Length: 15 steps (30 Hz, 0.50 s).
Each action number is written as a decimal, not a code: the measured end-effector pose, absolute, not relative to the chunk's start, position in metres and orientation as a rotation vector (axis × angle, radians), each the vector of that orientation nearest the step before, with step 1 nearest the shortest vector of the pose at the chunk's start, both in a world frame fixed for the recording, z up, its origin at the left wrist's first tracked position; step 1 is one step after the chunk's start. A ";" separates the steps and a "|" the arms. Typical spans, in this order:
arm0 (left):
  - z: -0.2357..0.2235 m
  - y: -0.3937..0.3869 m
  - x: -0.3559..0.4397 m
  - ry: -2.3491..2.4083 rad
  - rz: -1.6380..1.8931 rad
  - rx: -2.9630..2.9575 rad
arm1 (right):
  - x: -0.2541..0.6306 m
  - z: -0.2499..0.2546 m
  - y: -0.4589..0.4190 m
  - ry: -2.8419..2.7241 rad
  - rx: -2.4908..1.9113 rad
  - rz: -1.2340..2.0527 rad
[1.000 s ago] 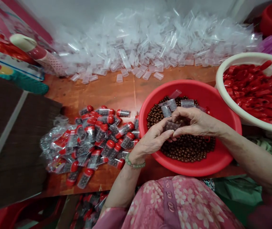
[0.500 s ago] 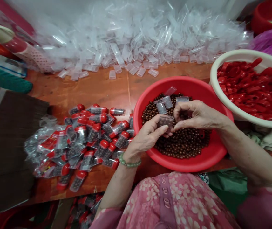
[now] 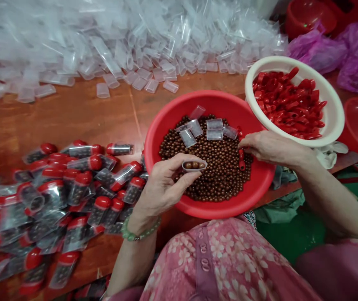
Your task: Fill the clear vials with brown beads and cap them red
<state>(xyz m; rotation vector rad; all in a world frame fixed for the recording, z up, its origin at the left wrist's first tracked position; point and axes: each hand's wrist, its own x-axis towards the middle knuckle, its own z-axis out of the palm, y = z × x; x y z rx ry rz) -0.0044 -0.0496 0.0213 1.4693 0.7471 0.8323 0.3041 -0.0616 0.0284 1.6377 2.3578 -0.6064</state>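
Observation:
My left hand [image 3: 163, 182] pinches a small clear plastic case [image 3: 194, 169], its open end facing me, with brown beads inside. It is over the left part of a red basin [image 3: 163, 125] filled with brown beads [image 3: 219, 179]. At the basin's right side, my right hand [image 3: 267, 146] has its fingertips closed at a small red cap [image 3: 241, 161]; the grip is partly hidden. Several clear cases [image 3: 214, 134] lie on top of the beads.
A white bowl [image 3: 295, 138] of red caps [image 3: 292, 104] stands at the back right. Filled, red-capped cases [image 3: 81, 184] are piled on the wooden table [image 3: 103, 113] to the left. Empty clear cases [image 3: 154, 62] heap up along the back. Purple plastic bags [image 3: 320, 48] lie at the far right.
My right hand has moved away from the case to the basin's right side. My left hand has turned the case so its open end shows. The view has shifted right.

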 end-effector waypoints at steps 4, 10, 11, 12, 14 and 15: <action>0.023 -0.045 0.001 0.789 0.822 1.491 | 0.297 0.011 -0.071 2.316 1.450 -0.495; 0.016 -0.041 0.008 0.775 0.787 1.410 | 0.294 0.002 -0.079 2.285 1.468 -0.344; 0.015 -0.041 0.009 0.773 0.796 1.382 | 0.295 0.001 -0.080 2.292 1.461 -0.339; 0.015 -0.041 0.009 0.767 0.797 1.355 | 0.296 0.000 -0.080 2.300 1.452 -0.339; 0.013 -0.040 0.008 0.743 0.795 1.281 | 0.298 -0.003 -0.079 2.319 1.434 -0.356; 0.012 -0.039 0.007 0.726 0.792 1.235 | 0.298 -0.004 -0.079 2.325 1.423 -0.372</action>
